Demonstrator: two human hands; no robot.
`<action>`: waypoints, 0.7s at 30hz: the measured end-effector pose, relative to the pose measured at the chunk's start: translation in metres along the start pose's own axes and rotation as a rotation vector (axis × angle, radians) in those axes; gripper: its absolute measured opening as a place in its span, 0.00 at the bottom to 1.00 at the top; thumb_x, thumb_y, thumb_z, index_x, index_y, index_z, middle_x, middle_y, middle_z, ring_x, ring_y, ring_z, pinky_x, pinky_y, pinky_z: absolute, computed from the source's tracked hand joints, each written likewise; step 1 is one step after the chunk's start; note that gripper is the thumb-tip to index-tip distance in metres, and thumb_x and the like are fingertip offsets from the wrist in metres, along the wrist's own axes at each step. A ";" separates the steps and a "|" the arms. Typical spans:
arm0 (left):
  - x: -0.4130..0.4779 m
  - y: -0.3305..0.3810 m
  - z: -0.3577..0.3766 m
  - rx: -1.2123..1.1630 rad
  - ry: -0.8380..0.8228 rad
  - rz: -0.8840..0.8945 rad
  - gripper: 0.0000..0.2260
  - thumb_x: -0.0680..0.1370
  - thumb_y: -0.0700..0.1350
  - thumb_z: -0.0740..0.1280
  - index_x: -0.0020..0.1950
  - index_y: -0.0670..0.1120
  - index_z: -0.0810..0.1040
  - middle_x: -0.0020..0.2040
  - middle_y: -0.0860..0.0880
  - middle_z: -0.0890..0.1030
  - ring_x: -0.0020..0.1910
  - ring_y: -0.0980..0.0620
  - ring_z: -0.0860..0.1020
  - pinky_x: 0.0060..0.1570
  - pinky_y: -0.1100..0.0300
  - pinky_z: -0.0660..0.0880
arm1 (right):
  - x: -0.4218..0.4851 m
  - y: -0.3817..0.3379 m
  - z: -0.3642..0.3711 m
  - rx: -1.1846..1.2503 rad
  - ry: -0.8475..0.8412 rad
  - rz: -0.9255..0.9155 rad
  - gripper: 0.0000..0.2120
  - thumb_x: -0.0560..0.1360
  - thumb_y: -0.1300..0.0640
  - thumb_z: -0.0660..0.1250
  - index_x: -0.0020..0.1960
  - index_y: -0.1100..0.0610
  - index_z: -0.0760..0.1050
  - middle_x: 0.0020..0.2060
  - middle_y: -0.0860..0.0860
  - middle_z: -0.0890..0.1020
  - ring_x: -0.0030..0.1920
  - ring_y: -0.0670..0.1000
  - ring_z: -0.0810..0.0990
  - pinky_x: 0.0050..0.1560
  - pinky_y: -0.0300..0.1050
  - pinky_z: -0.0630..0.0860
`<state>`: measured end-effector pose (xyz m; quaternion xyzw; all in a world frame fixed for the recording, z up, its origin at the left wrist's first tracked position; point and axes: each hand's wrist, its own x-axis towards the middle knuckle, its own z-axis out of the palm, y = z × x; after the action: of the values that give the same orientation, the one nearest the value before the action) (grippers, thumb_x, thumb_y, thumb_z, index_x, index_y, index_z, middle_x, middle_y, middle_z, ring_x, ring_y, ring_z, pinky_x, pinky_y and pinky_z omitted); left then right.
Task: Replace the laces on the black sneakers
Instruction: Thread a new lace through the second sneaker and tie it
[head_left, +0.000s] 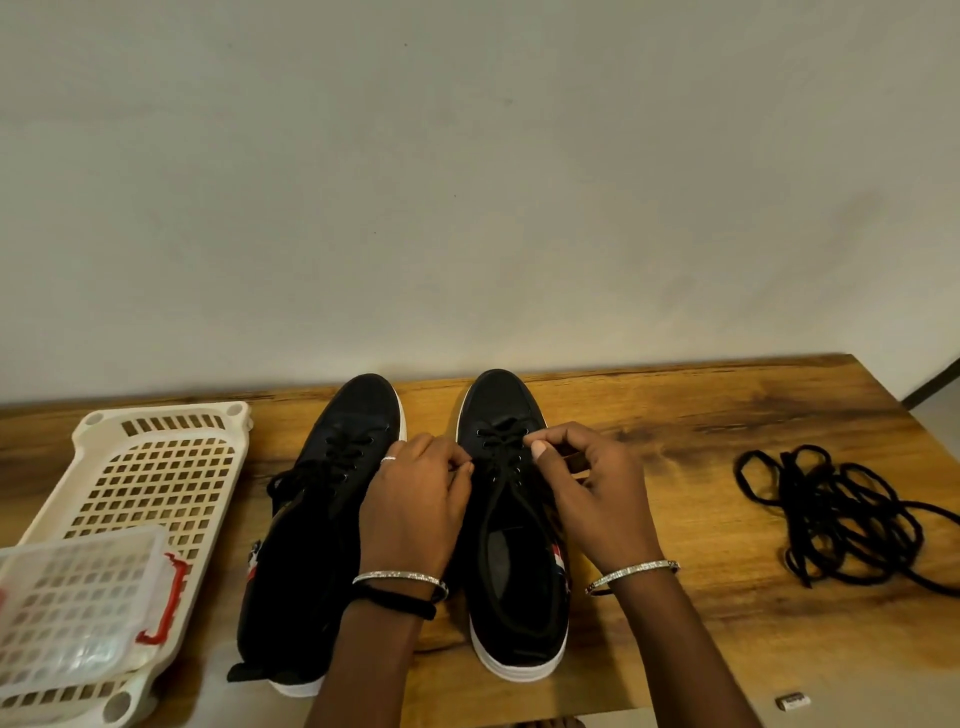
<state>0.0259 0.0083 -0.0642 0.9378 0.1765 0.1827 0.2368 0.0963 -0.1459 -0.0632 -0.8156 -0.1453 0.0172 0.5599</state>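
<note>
pinching the lace (500, 441) of the right-side sneaker (511, 402) with left hand (415, 499) and right hand (597, 486) alike; ease it through one eyelet row at a time, keeping tension even.

box (67, 597) cut off left, loose laces (841, 514) clipped right

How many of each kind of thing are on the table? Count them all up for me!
Black sneakers: 2
Plastic baskets: 2
Piles of loose black laces: 1
Small grey objects: 1
Total: 6
</note>
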 end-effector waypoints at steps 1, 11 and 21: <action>0.000 0.000 0.000 -0.027 0.020 -0.008 0.02 0.78 0.47 0.68 0.46 0.51 0.79 0.43 0.56 0.79 0.47 0.53 0.75 0.42 0.60 0.68 | 0.000 -0.002 0.000 0.006 -0.008 -0.013 0.06 0.78 0.59 0.70 0.48 0.50 0.84 0.41 0.41 0.85 0.42 0.42 0.82 0.38 0.39 0.79; 0.008 0.015 -0.031 -1.091 -0.183 -0.118 0.14 0.84 0.44 0.57 0.59 0.41 0.81 0.53 0.44 0.86 0.56 0.45 0.83 0.56 0.50 0.78 | -0.007 -0.024 0.006 0.078 -0.205 -0.092 0.08 0.73 0.45 0.74 0.46 0.48 0.85 0.43 0.45 0.82 0.47 0.45 0.81 0.47 0.41 0.77; 0.006 0.007 -0.019 -0.683 0.054 -0.019 0.09 0.77 0.36 0.71 0.55 0.45 0.84 0.49 0.53 0.86 0.50 0.61 0.84 0.49 0.65 0.80 | -0.006 -0.042 0.001 0.641 -0.179 0.198 0.11 0.76 0.57 0.70 0.35 0.55 0.81 0.37 0.51 0.81 0.40 0.46 0.79 0.44 0.43 0.71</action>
<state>0.0250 0.0117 -0.0437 0.7975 0.1202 0.2535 0.5341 0.0815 -0.1321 -0.0258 -0.6035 -0.1013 0.1877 0.7683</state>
